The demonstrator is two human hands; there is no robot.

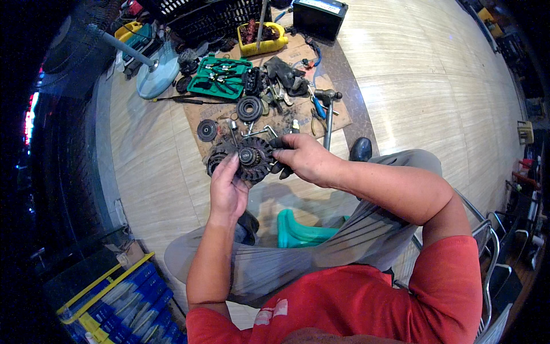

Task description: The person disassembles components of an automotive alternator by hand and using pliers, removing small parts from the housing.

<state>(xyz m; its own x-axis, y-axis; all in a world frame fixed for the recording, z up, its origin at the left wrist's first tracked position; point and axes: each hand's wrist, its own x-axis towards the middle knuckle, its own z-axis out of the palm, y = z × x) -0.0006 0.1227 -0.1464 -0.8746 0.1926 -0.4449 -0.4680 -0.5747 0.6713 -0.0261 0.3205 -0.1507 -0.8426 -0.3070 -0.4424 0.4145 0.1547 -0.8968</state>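
A dark, greasy round metal part (260, 165) with a toothed rim and a raised hub is held up over the near edge of the cardboard. My left hand (228, 186) grips its left side, fingertips by the hub. On the opposite rim, my right hand (303, 156) closes with blackened fingers. Just left of it sits another dark ribbed part (216, 156), partly covered by my left hand; whether the two are joined I cannot tell. Beyond lie a ringed black pulley-like wheel (250, 108), a smaller black disc (207, 130) and a bent metal wrench (264, 131).
On the cardboard (338, 117) are a green tool case (216, 78), dark gloves (286, 76), a hammer (329, 114) and a cut yellow jug (263, 47). A black battery (319, 20) stands behind. Fan base (157, 74) at left; green boots (303, 230) below my hands.
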